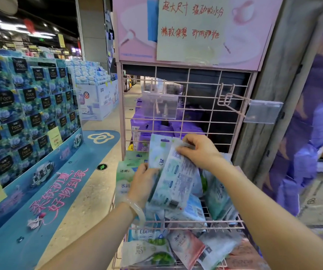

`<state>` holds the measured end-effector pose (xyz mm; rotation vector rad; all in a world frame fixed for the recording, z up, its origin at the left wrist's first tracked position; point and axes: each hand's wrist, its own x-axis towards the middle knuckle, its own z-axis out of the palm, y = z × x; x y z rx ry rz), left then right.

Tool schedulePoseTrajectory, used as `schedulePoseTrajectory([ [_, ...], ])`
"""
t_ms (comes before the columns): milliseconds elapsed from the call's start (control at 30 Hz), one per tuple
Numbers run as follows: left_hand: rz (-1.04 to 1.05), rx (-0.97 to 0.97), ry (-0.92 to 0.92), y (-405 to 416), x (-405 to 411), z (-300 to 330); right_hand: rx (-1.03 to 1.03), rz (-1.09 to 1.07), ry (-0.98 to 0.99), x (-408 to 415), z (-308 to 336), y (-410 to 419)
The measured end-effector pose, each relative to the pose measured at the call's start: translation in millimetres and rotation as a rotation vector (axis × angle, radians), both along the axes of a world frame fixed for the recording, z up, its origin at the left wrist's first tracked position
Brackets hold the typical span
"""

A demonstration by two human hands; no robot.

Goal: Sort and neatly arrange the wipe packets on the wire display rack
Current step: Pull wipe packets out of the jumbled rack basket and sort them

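Note:
A pink wire display rack (187,88) stands in front of me, with a wire basket (195,224) at its base full of several loose wipe packets. My left hand (143,184) grips a small stack of pale green and white wipe packets (176,178) by its left edge, above the basket. My right hand (197,151) pinches the top edge of the front packet, whose printed back faces me. A green packet (124,178) stands upright at the basket's left. Pink and white packets (186,247) lie in a lower basket.
Two pink hooks with clear price-tag holders (159,105) (263,112) stick out from the grid and carry no packets. A pink sign board (191,30) tops the rack. Stacked blue tissue boxes (28,106) line the left; purple packs (312,133) sit at the right.

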<state>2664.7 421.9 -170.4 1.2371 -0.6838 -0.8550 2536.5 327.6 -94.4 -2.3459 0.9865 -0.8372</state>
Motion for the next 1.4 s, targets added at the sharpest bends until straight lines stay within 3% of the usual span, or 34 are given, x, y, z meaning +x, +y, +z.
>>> schedulePoseTrajectory([
  [200,-0.03,0.026,-0.08,1,-4,-2,0.035,0.022,-0.129,-6,-11,-6],
  [300,-0.015,0.059,-0.054,-1,-1,-4,0.196,0.169,-0.518,-10,-4,-4],
  [400,-0.027,0.121,-0.095,-1,5,-9,0.549,0.371,-0.91,-15,5,-6],
  [500,-0.222,0.09,-0.045,0,-3,-8,0.808,0.401,-0.975,-11,-2,-4],
  [633,-0.469,0.021,0.095,0,-23,-1,0.897,0.336,-1.062,4,-14,8],
  [767,-0.436,-0.012,0.197,0,-32,-4,0.733,0.237,-0.859,8,-18,7],
  [867,-0.329,-0.006,0.095,2,-29,-3,0.42,0.118,-0.65,0,-13,1],
  [967,-0.233,0.006,0.031,1,-23,-4,0.228,-0.024,-0.578,-10,-12,-7],
  [1033,-0.187,0.011,0.001,1,-18,-5,0.267,-0.09,-0.499,-16,-19,-8],
  [1167,-0.127,-0.003,0.007,-5,-14,-6,0.691,-0.014,-0.196,-22,-38,7],
  [1400,-0.098,-0.111,0.125,-6,5,0,0.616,0.121,-0.378,-12,-44,10],
])
